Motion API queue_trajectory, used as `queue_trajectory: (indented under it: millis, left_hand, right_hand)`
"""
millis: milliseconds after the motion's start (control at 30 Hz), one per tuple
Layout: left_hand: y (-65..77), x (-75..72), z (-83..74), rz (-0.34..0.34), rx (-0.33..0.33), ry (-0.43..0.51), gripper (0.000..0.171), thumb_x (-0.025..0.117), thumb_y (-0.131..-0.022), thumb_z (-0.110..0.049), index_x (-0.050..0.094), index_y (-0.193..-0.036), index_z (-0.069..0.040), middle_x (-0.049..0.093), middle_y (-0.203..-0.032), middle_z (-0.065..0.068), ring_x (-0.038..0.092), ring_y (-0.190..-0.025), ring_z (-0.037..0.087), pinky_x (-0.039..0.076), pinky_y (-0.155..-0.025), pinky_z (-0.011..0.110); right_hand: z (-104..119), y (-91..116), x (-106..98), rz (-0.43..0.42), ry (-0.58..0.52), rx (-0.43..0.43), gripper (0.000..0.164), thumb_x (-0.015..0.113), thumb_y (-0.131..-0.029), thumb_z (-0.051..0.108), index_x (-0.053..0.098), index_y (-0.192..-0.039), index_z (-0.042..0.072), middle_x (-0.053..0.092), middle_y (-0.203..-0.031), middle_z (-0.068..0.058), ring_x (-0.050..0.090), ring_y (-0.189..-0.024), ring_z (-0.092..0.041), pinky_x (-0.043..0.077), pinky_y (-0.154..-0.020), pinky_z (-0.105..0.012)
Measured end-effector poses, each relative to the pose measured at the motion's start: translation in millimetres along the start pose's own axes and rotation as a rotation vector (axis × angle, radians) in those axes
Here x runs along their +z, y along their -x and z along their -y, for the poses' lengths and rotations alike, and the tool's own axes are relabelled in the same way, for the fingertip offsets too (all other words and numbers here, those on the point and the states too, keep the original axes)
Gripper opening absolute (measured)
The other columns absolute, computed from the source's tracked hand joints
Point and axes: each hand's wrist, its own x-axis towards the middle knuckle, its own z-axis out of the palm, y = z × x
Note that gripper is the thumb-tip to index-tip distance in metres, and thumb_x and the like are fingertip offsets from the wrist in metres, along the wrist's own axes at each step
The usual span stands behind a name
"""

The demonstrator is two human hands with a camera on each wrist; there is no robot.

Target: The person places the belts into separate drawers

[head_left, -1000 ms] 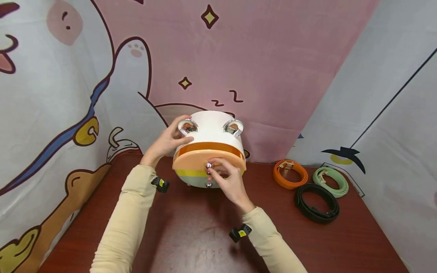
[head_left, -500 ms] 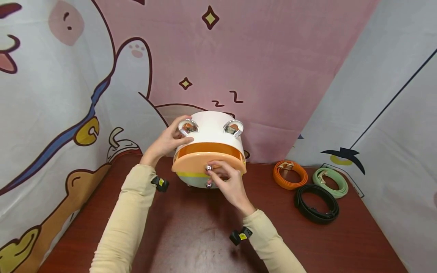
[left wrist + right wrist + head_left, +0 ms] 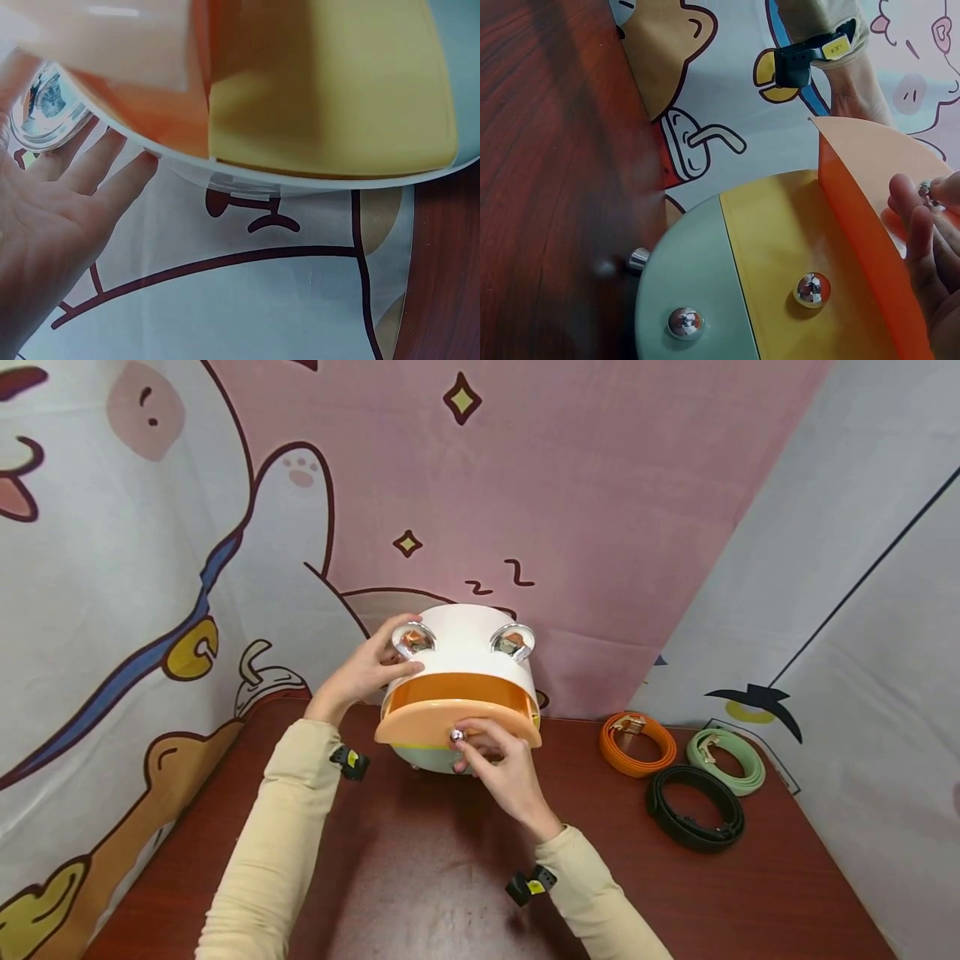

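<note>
A small white drawer cabinet (image 3: 465, 627) with shiny round eyes stands at the table's back. Its orange top drawer (image 3: 420, 720) is pulled partway out. My right hand (image 3: 504, 768) pinches that drawer's silver knob (image 3: 457, 736) between thumb and fingers. In the right wrist view the yellow drawer (image 3: 772, 240) and the green drawer (image 3: 697, 277) below sit closed, each with a silver knob. My left hand (image 3: 367, 667) rests on the cabinet's upper left, its fingers spread around the left eye (image 3: 413, 640); in the left wrist view its fingertips touch the white shell's edge.
On the right of the dark red table (image 3: 420, 877) lie three coiled belts: an orange belt (image 3: 609, 746), a light green belt (image 3: 756, 777) and a black belt (image 3: 701, 841). A printed cloth (image 3: 600, 527) hangs close behind the cabinet.
The orange drawer has come further out toward me, with my right hand moving slightly down and back on its knob. My left hand has stayed on the cabinet.
</note>
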Motion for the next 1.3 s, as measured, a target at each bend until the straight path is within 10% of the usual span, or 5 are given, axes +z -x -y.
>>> queue_trajectory:
  millis: [1300]
  left_hand:
    - [-0.3,-1.5,-0.2,0.010,-0.015,-0.003,0.070,0.063,-0.093,0.001,0.026,-0.150,-0.017,0.051,-0.127,0.024,0.057,-0.107,0.031,0.053,-0.074,0.029]
  right_hand:
    - [11.0,17.2,2.1,0.011,-0.034,-0.058,0.022,0.060,-0.086,-0.018,0.061,-0.107,-0.011,0.068,-0.090,-0.026,0.066,-0.059,-0.029,0.049,-0.044,-0.045]
